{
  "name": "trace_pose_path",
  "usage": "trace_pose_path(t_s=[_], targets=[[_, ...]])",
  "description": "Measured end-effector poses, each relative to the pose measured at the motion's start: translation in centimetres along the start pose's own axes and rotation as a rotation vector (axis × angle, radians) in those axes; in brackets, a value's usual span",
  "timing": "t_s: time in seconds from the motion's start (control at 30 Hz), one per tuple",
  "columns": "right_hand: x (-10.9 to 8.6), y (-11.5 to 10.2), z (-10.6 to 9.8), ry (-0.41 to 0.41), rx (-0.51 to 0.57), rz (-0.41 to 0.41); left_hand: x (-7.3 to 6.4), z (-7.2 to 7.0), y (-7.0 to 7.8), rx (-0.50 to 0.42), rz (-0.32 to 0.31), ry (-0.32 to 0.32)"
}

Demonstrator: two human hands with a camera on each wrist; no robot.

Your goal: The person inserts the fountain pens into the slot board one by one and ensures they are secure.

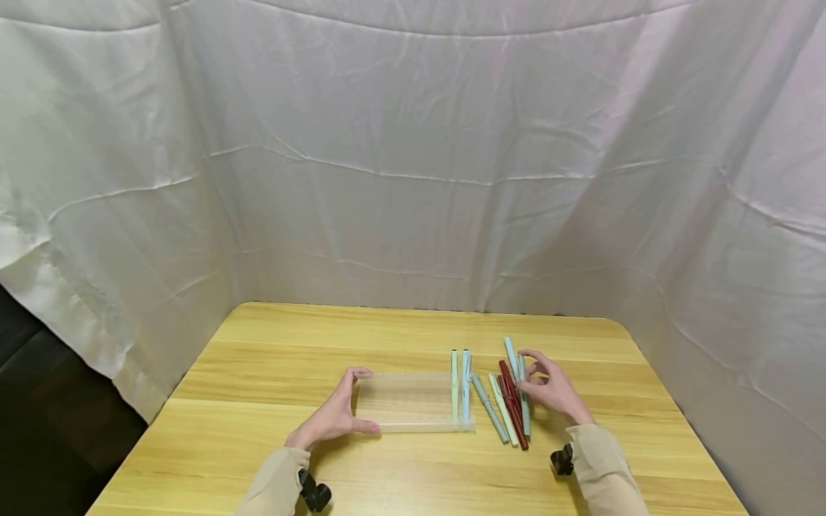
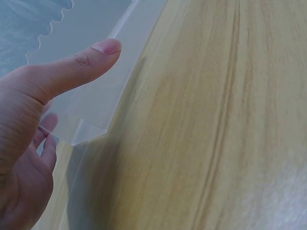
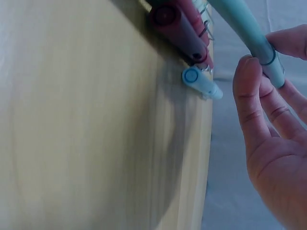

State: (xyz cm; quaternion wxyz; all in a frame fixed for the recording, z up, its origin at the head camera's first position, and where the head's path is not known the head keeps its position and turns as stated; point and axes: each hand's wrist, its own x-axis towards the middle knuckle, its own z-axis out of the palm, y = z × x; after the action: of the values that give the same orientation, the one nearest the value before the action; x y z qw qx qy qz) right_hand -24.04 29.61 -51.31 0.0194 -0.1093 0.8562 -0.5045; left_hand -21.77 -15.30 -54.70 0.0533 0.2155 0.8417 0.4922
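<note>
Pen (image 3: 242, 26), grey-green, sits between the thumb and fingertips of the right hand (image 1: 551, 390), which pinches it near its far end. Just left of it lie dark red pens (image 1: 513, 405), with a light blue pen (image 1: 510, 352) beside the fingers. The left hand (image 1: 332, 416) grips the left end of a clear tray (image 1: 413, 428), thumb at the near corner, fingers at the far one. Across the tray's right end lie two pale pens (image 1: 454, 390), side by side.
</note>
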Motion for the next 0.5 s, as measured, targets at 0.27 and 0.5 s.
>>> trace_pose_path(t_s=[0.27,0.5], targets=[[0.1,-0.7,0.5,0.001,0.087,-0.041,0.1,0.1,-0.1,0.003,-0.003,0.006],[0.3,-1.3,1.1,-0.005,0.112,-0.059,0.0,-0.1,0.1,-0.003,-0.011,-0.001]])
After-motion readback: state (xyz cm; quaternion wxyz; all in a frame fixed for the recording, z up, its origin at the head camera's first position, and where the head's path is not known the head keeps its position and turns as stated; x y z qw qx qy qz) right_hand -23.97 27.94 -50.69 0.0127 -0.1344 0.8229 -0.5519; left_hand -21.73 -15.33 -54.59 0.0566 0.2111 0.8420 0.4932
